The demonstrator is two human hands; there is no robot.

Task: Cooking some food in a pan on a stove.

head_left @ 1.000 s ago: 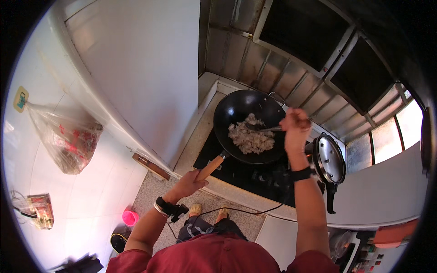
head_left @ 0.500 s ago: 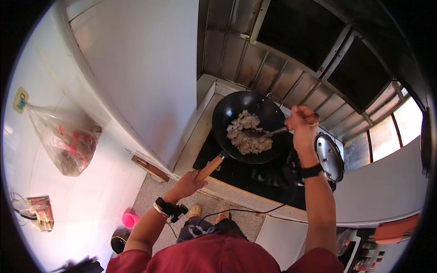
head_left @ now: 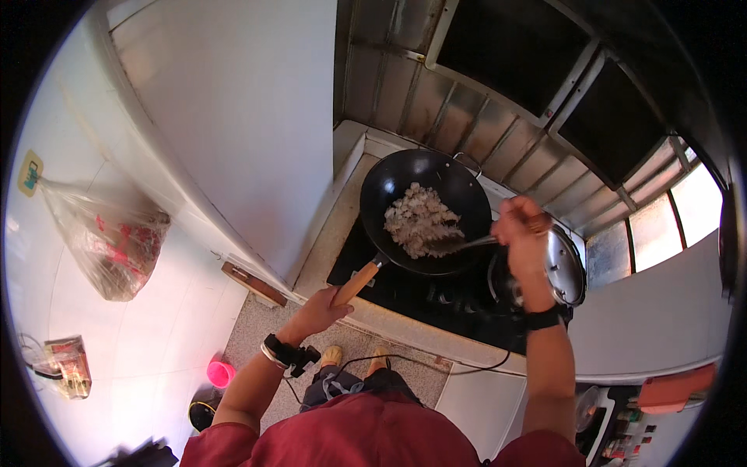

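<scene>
Clasping the round black wok's tan wooden handle near seven o'clock is your left hand; your right hand grips a grey metal utensil near four.

I'm looking down into a kitchen, and its cramped layout makes it look like a home one. A wok of food sits on a black stove, with a lidded pot just to its right. I can see metal panels lining the wall behind, and what seems to be a hood above. A plastic bag hangs at the left, and a window lights the right side.
</scene>
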